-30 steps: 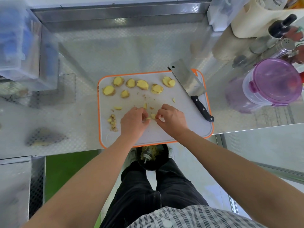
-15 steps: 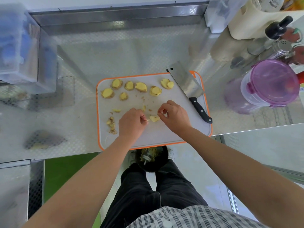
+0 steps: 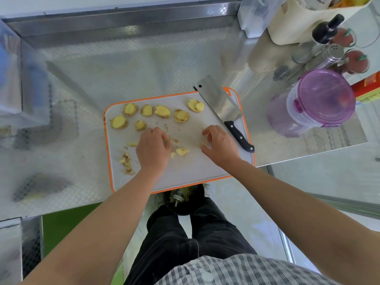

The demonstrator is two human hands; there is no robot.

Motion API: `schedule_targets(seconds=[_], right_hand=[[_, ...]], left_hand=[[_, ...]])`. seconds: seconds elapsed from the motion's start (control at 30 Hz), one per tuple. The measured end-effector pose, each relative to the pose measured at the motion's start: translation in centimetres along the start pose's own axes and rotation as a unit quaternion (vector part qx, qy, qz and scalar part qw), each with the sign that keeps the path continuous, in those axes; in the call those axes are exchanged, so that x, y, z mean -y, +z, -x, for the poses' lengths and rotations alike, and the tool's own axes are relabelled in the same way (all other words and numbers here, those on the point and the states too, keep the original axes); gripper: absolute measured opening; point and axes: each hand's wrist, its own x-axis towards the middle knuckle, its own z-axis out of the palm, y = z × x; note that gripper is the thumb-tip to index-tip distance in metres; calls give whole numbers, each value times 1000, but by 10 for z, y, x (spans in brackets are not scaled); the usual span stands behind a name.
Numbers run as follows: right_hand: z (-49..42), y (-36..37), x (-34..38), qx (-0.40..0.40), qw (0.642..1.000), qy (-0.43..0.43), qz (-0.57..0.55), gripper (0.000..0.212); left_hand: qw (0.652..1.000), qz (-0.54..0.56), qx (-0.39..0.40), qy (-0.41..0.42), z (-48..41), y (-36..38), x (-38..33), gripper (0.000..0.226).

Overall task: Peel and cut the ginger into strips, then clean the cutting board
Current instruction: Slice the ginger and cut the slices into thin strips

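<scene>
A white cutting board with an orange rim (image 3: 185,173) lies on the steel counter. Several yellow ginger slices (image 3: 162,111) sit along its far side. One more ginger slice (image 3: 182,151) lies on the board between my hands. Peel scraps (image 3: 127,161) are piled near the board's left edge. My left hand (image 3: 153,150) hovers over the board's middle with curled fingers and a thin ginger sliver at its fingertips; whether it pinches the sliver is hidden. My right hand (image 3: 221,146) is loosely curled, apart from the slice, just left of the cleaver (image 3: 220,101) and its black handle.
A black bin (image 3: 183,200) with scraps stands on the floor under the board's near edge. A purple-lidded container (image 3: 322,99), a red box, spice bottles (image 3: 331,54) and a cream holder crowd the right. Clear plastic boxes (image 3: 18,79) stand at the left.
Both hands were pinching a ginger piece together. They have since parted; the slice now lies on the board. My right hand has moved right toward the cleaver handle and my left hand slightly left.
</scene>
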Motion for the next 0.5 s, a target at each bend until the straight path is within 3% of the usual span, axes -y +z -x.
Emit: schedule_targets(seconds=[0.17, 0.4, 0.5], right_hand=[[0, 3, -1, -9, 1000, -8, -17, 14], [0, -2, 0, -14, 999, -19, -40, 16], [-1, -3, 11, -27, 993, -40, -107, 16]], left_hand=[[1000, 10, 22, -10, -3, -1, 4, 16], [997, 70, 25, 19, -1, -7, 6, 7], [988, 140, 47, 43, 1, -14, 11, 6]])
